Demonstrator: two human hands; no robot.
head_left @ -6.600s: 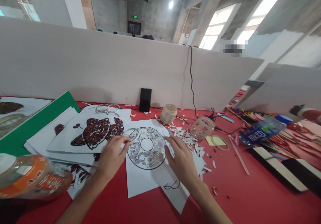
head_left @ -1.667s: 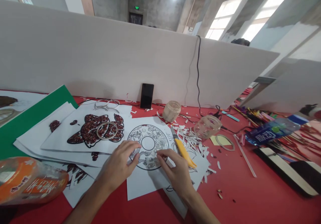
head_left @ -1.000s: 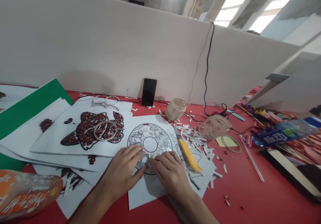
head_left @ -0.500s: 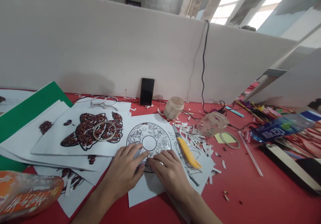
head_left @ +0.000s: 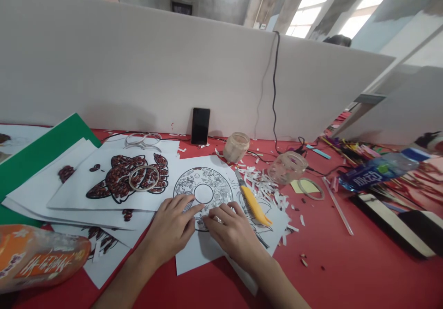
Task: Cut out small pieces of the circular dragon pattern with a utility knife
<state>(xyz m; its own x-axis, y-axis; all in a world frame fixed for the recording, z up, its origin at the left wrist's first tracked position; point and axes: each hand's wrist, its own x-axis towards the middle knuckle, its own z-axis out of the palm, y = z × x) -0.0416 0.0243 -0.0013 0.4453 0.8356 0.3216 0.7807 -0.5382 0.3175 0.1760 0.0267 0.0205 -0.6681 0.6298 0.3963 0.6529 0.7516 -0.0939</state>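
Observation:
A white sheet with a round black line drawing [head_left: 203,193] lies in front of me. My left hand [head_left: 176,219] rests on its lower left part, fingers apart and holding nothing. On the lower right part is my right hand [head_left: 228,226], its fingers bent and pressed to the sheet near a shiny clear piece; what they hold, if anything, is hidden. Just right of the drawing, a yellow-handled knife [head_left: 255,204] lies on another drawn sheet, beside white paper scraps [head_left: 265,185]. At the left, a tape-like ring [head_left: 144,178] sits on a sheet covered with dark red seeds [head_left: 119,180].
A phone [head_left: 200,126] leans on the white partition [head_left: 138,69]. Behind the knife stand two cloudy jars [head_left: 236,146] [head_left: 287,167]. An orange packet or bottle [head_left: 41,258] is at lower left, a blue-labelled bottle [head_left: 375,170] at right, near a clear tube [head_left: 338,205].
The view has shifted slightly, so the right-side objects appear further left. Both hands remain on the drawing, with only slight finger movement.

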